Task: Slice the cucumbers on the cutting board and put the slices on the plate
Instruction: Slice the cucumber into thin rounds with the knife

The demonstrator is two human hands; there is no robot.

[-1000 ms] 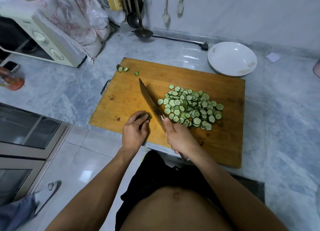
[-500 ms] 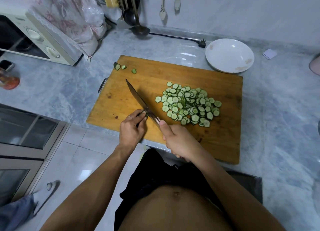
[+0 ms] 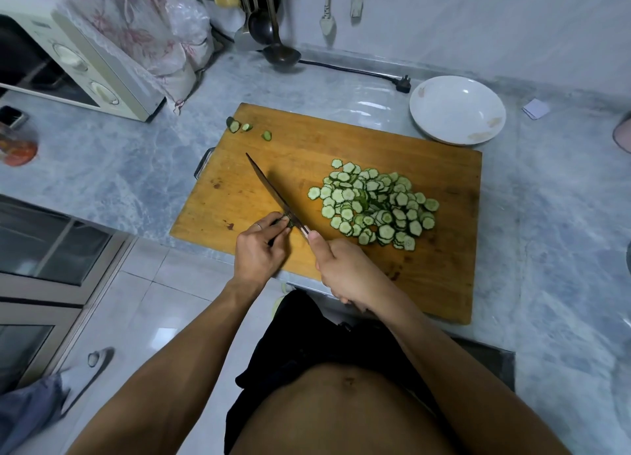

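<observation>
The left hand (image 3: 259,249) pinches the cucumber stub (image 3: 286,219) against the cutting board (image 3: 444,277). The right hand (image 3: 348,273) grips the knife (image 3: 269,190), blade touching the stub's right end. Slices (image 3: 375,205) lie right of both hands; the plate (image 3: 457,109) sits farther away, nearer the right hand.

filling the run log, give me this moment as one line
left hand pinches cucumber stub | right hand grips knife | slices on board | plate bare

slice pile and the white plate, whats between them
In the head view, only bare cutting board and a strip of counter separate the slice pile from the plate.
</observation>
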